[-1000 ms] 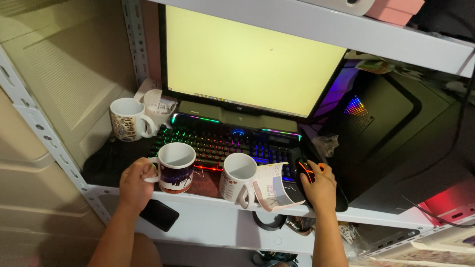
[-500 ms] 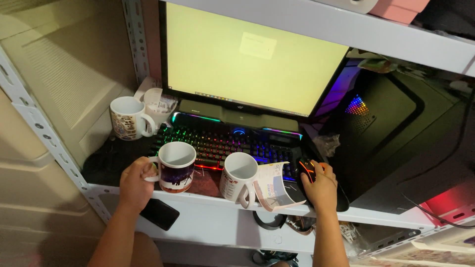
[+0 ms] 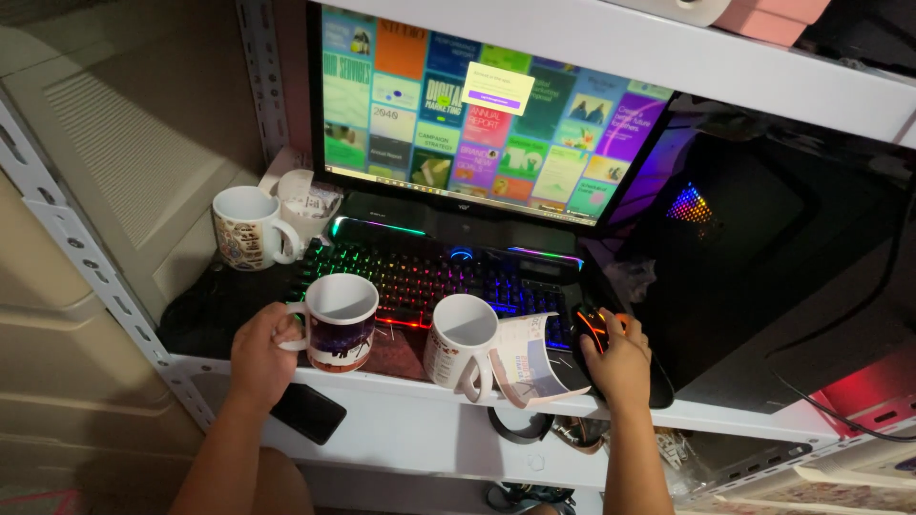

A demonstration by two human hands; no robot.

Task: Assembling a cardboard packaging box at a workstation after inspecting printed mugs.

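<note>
While gripping: mug (image 3: 338, 320), mouse (image 3: 593, 329).

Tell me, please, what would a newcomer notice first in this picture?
The bright monitor full of colourful tiles stands at the back, above a rainbow-lit keyboard. In front, the left hand grips the handle of a white mug, and the right hand rests on a glowing mouse.

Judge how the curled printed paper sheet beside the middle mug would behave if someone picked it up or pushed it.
The curled paper sheet is probably light and floppy: its edge already bends upward. Pushed, it would likely slide or crumple against the white mug beside it. Lifted by one corner, it would probably droop rather than stay flat.
</note>
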